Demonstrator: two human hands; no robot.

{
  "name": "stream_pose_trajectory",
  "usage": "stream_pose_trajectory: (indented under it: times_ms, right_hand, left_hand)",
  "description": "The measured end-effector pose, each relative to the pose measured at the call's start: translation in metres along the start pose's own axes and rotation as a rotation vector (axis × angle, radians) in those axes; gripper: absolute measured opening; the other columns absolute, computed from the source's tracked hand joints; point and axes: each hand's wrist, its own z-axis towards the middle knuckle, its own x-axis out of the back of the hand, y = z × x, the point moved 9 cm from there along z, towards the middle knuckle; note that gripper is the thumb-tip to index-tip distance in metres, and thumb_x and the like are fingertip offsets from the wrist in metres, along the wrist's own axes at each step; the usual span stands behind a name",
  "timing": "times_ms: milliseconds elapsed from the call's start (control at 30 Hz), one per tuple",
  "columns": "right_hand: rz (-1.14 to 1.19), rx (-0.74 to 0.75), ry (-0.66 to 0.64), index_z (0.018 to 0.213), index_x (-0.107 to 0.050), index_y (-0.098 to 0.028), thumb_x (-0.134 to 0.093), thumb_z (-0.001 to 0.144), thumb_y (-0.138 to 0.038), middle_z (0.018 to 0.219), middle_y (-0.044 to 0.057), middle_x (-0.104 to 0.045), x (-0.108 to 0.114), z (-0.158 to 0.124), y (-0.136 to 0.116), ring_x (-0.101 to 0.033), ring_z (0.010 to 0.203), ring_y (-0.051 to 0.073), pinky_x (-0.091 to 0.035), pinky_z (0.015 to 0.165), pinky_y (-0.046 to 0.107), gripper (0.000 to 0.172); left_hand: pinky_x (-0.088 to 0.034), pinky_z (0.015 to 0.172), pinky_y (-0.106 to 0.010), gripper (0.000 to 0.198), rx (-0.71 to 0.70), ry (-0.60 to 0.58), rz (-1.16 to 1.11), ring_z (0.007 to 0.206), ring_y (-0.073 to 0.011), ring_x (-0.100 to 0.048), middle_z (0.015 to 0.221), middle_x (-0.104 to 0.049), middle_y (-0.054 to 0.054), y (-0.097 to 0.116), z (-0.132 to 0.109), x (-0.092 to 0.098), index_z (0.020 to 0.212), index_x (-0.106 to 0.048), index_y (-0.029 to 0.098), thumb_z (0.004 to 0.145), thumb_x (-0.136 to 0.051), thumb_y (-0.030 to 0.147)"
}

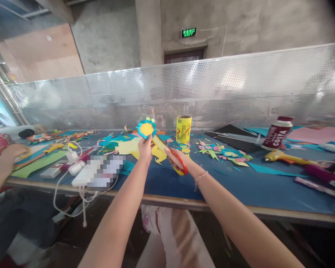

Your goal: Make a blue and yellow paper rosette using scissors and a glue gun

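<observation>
Raised over the table, a paper flower with a yellow centre and a blue fringed edge is pinched from below by my left hand. My right hand grips scissors with red-orange handles. Their blades point up and left, close to the flower's lower right edge; I cannot tell whether they touch it. Beneath my hands lie yellow paper pieces. A yellow roll stands upright just behind my right hand.
Finished paper flowers lie to the right, near a brown COSTA bottle and a yellow glue gun. At left sit a white power strip with cables and a co-worker's hand. A perforated metal screen borders the table's back.
</observation>
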Motion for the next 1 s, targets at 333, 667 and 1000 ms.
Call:
stream_pose_trajectory:
  times_ms: [333,667,1000]
  right_hand:
    - [-0.13,0.141,-0.05,0.078,-0.044,-0.02,-0.038,0.083,-0.062,0.054,-0.005,-0.044,0.0,-0.002,-0.009,-0.042,0.04,0.007,-0.037,0.04,0.02,0.043]
    - [-0.151,0.148,-0.045,0.082,-0.048,-0.018,-0.038,0.084,-0.061,0.054,-0.004,-0.046,0.001,0.0,-0.008,-0.043,0.041,0.008,-0.038,0.042,0.021,0.043]
    - [-0.044,0.07,-0.138,0.078,-0.044,-0.021,-0.032,0.083,-0.066,0.052,-0.007,-0.037,-0.002,-0.013,-0.015,-0.036,0.037,0.007,-0.032,0.033,0.02,0.047]
  left_hand:
    - [-0.047,0.058,-0.024,0.029,-0.064,0.125,0.087,0.061,-0.0129,-0.059,0.064,-0.06,-0.001,-0.005,0.017,0.023,0.076,-0.062,0.014,0.058,-0.071,0.035]
    - [-0.045,0.055,-0.022,0.027,-0.178,0.132,0.23,0.057,-0.0117,-0.056,0.059,-0.057,0.001,0.001,0.019,0.025,0.07,-0.061,0.015,0.064,-0.066,0.041]
    - [-0.048,0.06,-0.024,0.023,-0.263,0.369,0.214,0.062,-0.0127,-0.059,0.064,-0.058,0.0,0.017,0.02,0.056,0.066,-0.055,0.016,0.068,-0.061,0.039]
